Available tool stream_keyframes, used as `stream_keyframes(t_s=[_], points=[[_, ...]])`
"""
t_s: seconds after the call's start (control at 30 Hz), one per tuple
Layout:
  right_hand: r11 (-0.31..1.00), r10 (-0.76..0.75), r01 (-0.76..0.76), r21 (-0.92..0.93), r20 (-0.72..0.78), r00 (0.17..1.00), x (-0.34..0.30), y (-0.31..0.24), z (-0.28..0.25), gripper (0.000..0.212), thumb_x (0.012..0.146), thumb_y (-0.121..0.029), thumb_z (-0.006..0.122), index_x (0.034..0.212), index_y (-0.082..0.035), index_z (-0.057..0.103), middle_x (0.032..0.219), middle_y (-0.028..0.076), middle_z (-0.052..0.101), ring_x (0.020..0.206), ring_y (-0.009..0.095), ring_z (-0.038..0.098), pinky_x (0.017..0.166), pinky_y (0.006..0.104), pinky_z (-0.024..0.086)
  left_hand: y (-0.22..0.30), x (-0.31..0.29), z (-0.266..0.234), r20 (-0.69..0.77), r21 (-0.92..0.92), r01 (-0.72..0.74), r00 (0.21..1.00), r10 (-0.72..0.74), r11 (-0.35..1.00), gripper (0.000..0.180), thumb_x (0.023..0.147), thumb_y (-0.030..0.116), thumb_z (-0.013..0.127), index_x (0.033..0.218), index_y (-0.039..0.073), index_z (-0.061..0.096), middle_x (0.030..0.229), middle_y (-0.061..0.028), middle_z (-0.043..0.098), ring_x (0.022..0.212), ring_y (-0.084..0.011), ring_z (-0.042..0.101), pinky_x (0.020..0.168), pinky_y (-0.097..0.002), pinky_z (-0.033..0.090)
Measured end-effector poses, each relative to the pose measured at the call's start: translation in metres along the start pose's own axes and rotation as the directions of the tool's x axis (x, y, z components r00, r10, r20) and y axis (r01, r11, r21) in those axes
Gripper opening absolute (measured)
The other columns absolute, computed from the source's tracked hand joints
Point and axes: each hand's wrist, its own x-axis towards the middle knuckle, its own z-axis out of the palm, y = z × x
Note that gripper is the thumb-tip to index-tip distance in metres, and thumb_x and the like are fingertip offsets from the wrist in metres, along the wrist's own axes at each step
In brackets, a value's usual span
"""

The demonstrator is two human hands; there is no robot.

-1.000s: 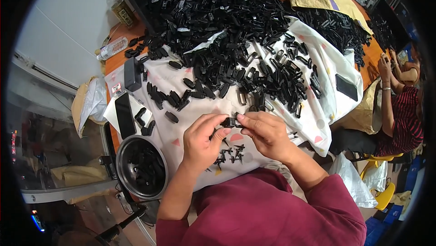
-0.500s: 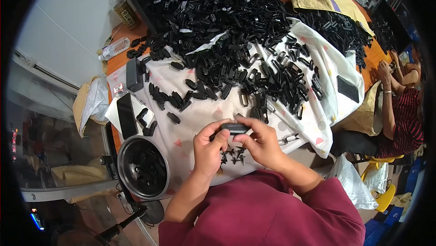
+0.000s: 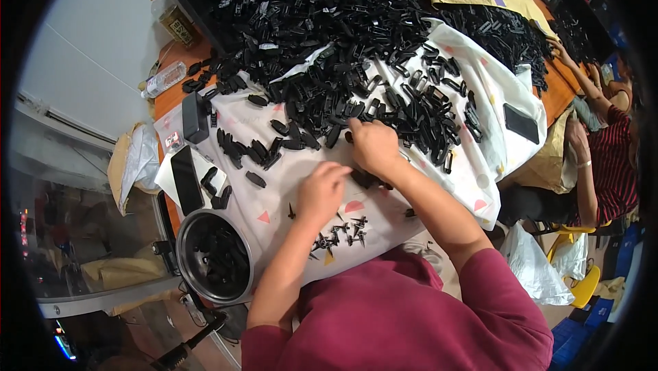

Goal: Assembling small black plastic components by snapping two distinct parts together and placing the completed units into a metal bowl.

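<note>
My right hand [image 3: 375,148] reaches to the near edge of a large heap of black plastic clip-like pieces [image 3: 322,97]. Its fingers are curled against the pieces there, and what they hold, if anything, is hidden. Lower and to the left, my left hand [image 3: 321,194] hovers over the white cloth [image 3: 274,200], its fingers bent and smeared by motion. Between my forearms lie several small dark metal pins [image 3: 343,234]. A dark piece [image 3: 365,179] shows just under my right wrist.
A metal bowl [image 3: 182,261] with black pieces stands at the left edge. Beside it lie a dark phone [image 3: 186,180] and a black box [image 3: 195,117]. A clear bottle [image 3: 164,79] lies farther back. At the right are another phone [image 3: 521,123] and a co-worker's striped sleeve [image 3: 613,148].
My hands have parted; the black piece held between them is no longer seen there. My right hand has moved up to the heap, my left slightly up. A co-worker's arm now reaches forward.
</note>
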Motion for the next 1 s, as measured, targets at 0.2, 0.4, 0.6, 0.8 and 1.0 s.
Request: stream_keyframes(t_s=[0.2,0.4,0.6,0.8,1.0], points=[[0.482,0.132,-0.109,0.870,0.051,0.990,-0.030,0.009,-0.040,0.030,0.071,-0.003,0.057,0.101,-0.001,0.053,0.078,0.009,0.057,0.066,0.012,0.057,0.057,0.0259,0.049,0.013,0.004,0.008,0.268,0.380,-0.332,0.933,0.241,0.863,0.011,0.071,0.012,0.062,0.081,0.008,0.060,0.095,-0.0071,0.058,0.074,-0.0264,0.058,0.064,-0.0354,0.048],[-0.085,0.126,-0.103,0.991,0.114,0.986,-0.079,-0.002,-0.046,0.015,0.079,-0.002,0.062,0.091,0.000,0.053,0.086,0.007,0.059,0.068,0.010,0.056,0.055,0.0210,0.047,0.036,-0.010,-0.017,0.236,-0.729,0.310,0.951,-0.202,0.610,0.012,0.079,0.005,0.063,0.075,-0.001,0.054,0.095,-0.0060,0.056,0.071,-0.0100,0.056,0.055,-0.0246,0.049],[0.401,-0.031,0.218,0.890,-0.225,0.974,-0.089,-0.014,-0.068,0.031,0.077,0.002,0.061,0.107,-0.002,0.058,0.092,0.010,0.059,0.074,0.014,0.057,0.061,0.0230,0.048,0.072,-0.020,-0.039,0.118,-0.827,0.177,0.983,-0.143,0.533,0.016,0.080,0.001,0.060,0.093,-0.004,0.052,0.096,-0.0104,0.056,0.080,-0.0164,0.059,0.072,-0.0297,0.054],[0.650,-0.230,0.402,0.645,-0.337,0.913,-0.092,-0.009,-0.082,0.035,0.071,0.009,0.061,0.102,-0.004,0.062,0.091,0.012,0.057,0.075,0.020,0.058,0.063,0.0279,0.048,0.068,-0.030,-0.048,0.116,-0.781,0.225,0.969,-0.219,0.583,0.027,0.076,0.003,0.066,0.101,-0.001,0.054,0.082,-0.0041,0.059,0.069,-0.0088,0.055,0.061,-0.0205,0.046],[0.647,-0.129,0.414,0.641,-0.443,0.887,-0.097,-0.010,-0.082,0.039,0.069,0.014,0.057,0.103,-0.004,0.062,0.089,0.011,0.057,0.074,0.019,0.056,0.060,0.0260,0.045,0.086,-0.019,-0.063,0.008,-0.649,0.056,0.998,-0.066,0.759,0.024,0.076,0.002,0.066,0.097,-0.003,0.056,0.081,-0.0032,0.058,0.067,-0.0061,0.054,0.059,-0.0188,0.046]])
